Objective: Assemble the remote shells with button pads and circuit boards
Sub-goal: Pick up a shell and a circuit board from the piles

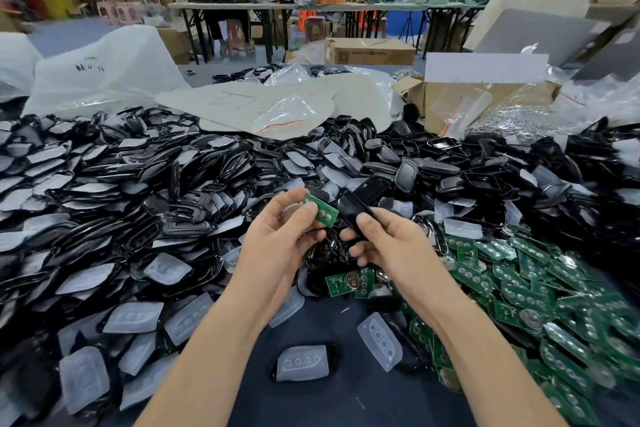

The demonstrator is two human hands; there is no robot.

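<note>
Head view | left hand (277, 246) pinches one circuit board (321, 210) | right hand (391, 246) grips one black remote shell (356, 208) | writing on the bag (104, 69) beyond is unreadable

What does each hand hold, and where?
Left hand pinches a green circuit board by its left end; right hand grips a black shell by its near end.

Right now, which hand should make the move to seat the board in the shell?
Left, probably. The left hand pinches the circuit board at its fingertips, right beside the black shell that the right hand grips, so it can slide the board across.
</note>
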